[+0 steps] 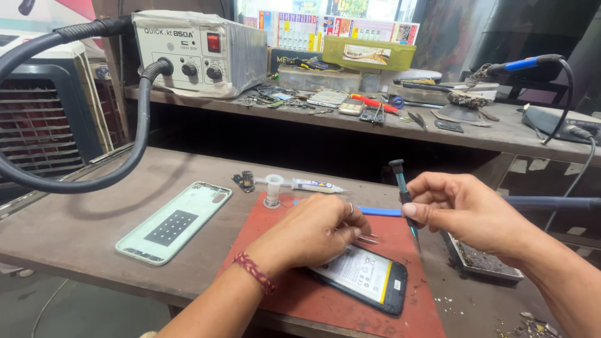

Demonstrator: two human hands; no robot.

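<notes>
An opened phone (369,278) with its battery showing lies on a red work mat (350,307). My left hand (313,231) rests over the phone's upper end and holds thin metal tweezers (368,238), tips pointing right. My right hand (460,209) grips a slim dark screwdriver (400,184) upright, its tip pointing down toward the mat beside the phone. A blue flat tool (379,211) lies on the mat between my hands.
A pale green phone back cover (178,222) lies left of the mat. A small syringe tube (313,185) and a white cap (273,189) sit behind it. A grey hot-air station (200,50) with a black hose (134,144) stands on the shelf. A small parts tray (479,260) sits at right.
</notes>
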